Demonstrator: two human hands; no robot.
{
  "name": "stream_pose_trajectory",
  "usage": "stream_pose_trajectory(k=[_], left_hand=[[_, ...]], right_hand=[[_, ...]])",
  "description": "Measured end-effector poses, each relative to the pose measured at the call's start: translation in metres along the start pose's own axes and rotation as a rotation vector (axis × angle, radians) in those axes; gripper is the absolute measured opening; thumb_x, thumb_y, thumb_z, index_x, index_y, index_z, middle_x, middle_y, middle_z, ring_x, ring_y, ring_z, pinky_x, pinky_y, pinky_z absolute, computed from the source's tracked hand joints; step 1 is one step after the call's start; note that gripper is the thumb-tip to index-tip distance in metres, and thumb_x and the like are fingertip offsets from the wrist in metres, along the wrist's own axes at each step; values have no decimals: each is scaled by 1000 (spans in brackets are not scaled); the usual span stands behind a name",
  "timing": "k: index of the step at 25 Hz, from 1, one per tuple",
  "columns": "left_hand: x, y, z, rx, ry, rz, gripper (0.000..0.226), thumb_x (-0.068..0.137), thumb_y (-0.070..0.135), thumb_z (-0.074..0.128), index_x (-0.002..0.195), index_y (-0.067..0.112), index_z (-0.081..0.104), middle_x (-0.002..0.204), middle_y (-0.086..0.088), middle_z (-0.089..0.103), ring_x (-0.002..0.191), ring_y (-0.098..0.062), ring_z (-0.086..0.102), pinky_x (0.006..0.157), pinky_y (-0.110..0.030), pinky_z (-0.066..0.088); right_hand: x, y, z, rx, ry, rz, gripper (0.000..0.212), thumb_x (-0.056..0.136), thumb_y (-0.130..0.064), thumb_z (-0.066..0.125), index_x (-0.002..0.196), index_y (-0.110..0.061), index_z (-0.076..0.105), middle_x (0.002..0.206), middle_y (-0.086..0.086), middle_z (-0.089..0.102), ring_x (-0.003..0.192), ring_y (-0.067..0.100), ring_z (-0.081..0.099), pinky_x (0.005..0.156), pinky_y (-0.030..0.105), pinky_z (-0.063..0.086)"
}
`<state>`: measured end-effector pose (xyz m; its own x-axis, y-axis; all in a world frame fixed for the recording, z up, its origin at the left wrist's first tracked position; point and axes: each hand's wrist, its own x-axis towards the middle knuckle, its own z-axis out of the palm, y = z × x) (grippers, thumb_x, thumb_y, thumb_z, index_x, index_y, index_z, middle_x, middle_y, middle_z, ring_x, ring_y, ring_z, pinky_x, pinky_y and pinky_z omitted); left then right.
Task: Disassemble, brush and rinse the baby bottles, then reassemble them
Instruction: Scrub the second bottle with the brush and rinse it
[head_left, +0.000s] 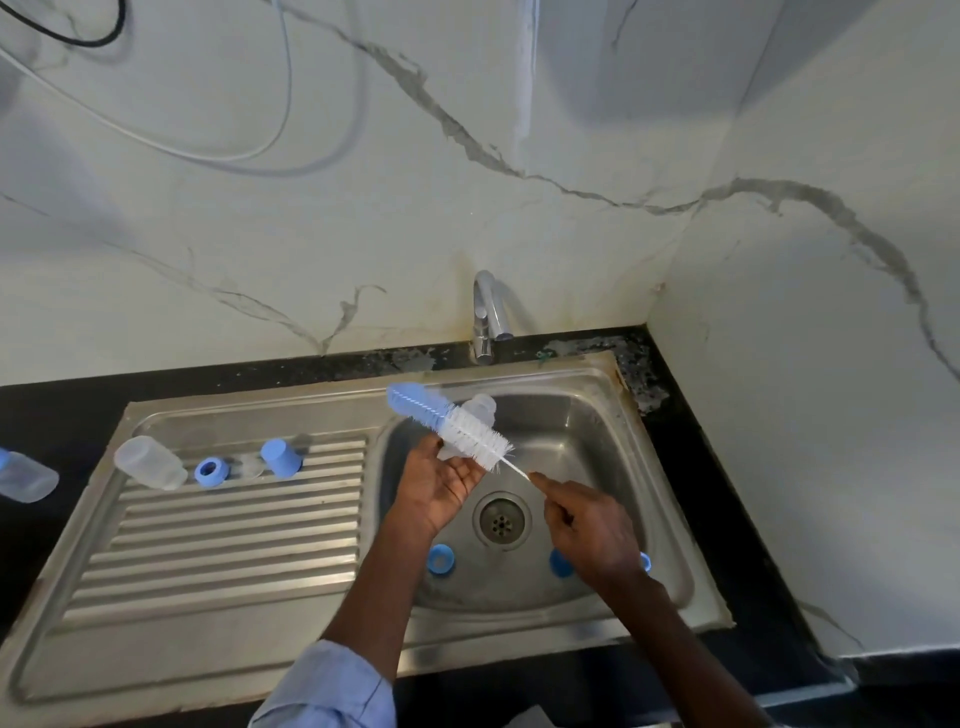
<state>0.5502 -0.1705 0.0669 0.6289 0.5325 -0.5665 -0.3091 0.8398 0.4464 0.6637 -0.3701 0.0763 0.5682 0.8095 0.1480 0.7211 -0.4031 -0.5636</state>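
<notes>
Marble walls stand behind a steel sink (597, 395) set in a black counter. Over the bowl, the right hand (592, 530) pinches the thin handle of a fluffy blue and white bottle brush (452, 423). The left hand (441, 480) lies palm up with loose fingers, holding a small clear teat (480, 408) against the bristles.

At the left edge of the frame a bottle (26, 480) is cut off. My right hand (592, 535) hides most of two blue pieces (561, 564) in the sink (597, 415). The clear teat (480, 408) behind the brush (447, 423) is blurred.
</notes>
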Motion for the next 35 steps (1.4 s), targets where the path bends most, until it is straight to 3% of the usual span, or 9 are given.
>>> stream_pose_trajectory(k=[3, 8, 14, 17, 21, 25, 28, 32, 35], left_hand=[[1, 1, 4, -3, -12, -17, 45, 100, 24, 54, 135, -3, 55, 121, -30, 69, 100, -33, 72, 74, -34, 64], [3, 4, 12, -6, -26, -44, 42, 102, 18, 42, 138, -1, 54, 131, -28, 65, 105, -32, 69, 69, -32, 61], [5, 9, 13, 128, -50, -99, 41, 103, 31, 45, 133, 7, 58, 103, -18, 71, 61, -16, 57, 46, -20, 43], [4, 5, 14, 228, -45, -141, 52, 103, 49, 49, 133, 9, 61, 97, -17, 69, 62, -15, 56, 50, -22, 44], [1, 7, 23, 70, 26, -73, 47, 104, 36, 54, 140, 6, 58, 106, -16, 72, 79, -20, 67, 56, -24, 55], [-1, 11, 27, 7, 34, -110, 47, 107, 36, 47, 138, 2, 55, 108, -23, 72, 85, -24, 69, 70, -27, 55], [1, 13, 26, -30, 45, -83, 44, 103, 30, 57, 138, 4, 57, 115, -21, 72, 96, -27, 70, 87, -32, 54], [1, 15, 15, -163, 48, -93, 41, 100, 22, 64, 132, -3, 54, 129, -31, 62, 109, -40, 63, 94, -46, 57], [2, 19, 7, -179, 78, 18, 31, 98, 20, 67, 121, -1, 61, 133, -29, 61, 111, -41, 63, 86, -41, 60]], right_hand=[[6, -5, -2, -45, 13, 122, 51, 97, -17, 55, 143, -40, 59, 77, -11, 58, 68, 11, 56, 64, 33, 52], [9, -9, -7, -31, -22, 67, 51, 97, -16, 57, 143, -37, 60, 79, -5, 62, 70, 17, 59, 68, 40, 55], [11, -7, -9, 0, -29, -25, 48, 98, -9, 60, 141, -31, 63, 73, -3, 59, 64, 18, 57, 64, 41, 54], [20, -9, -5, -33, 11, 93, 49, 100, -14, 56, 143, -37, 59, 76, -7, 57, 70, 15, 57, 68, 37, 54], [20, -10, -4, 22, 1, -53, 49, 96, -9, 62, 138, -33, 64, 71, -14, 52, 63, 8, 50, 60, 35, 53], [22, -2, -2, 63, 73, 88, 49, 96, -7, 61, 138, -33, 65, 70, -12, 55, 61, 11, 53, 59, 35, 53], [19, 0, 0, 116, 60, -94, 48, 95, -4, 65, 136, -28, 67, 71, -11, 59, 60, 6, 52, 59, 32, 53], [18, 5, -3, 295, 157, 168, 43, 102, -17, 60, 135, -43, 64, 68, -21, 58, 59, 2, 55, 59, 20, 47], [23, 21, -15, 184, 179, 242, 39, 100, -19, 62, 126, -48, 69, 86, -17, 67, 76, 4, 62, 68, 26, 49]])
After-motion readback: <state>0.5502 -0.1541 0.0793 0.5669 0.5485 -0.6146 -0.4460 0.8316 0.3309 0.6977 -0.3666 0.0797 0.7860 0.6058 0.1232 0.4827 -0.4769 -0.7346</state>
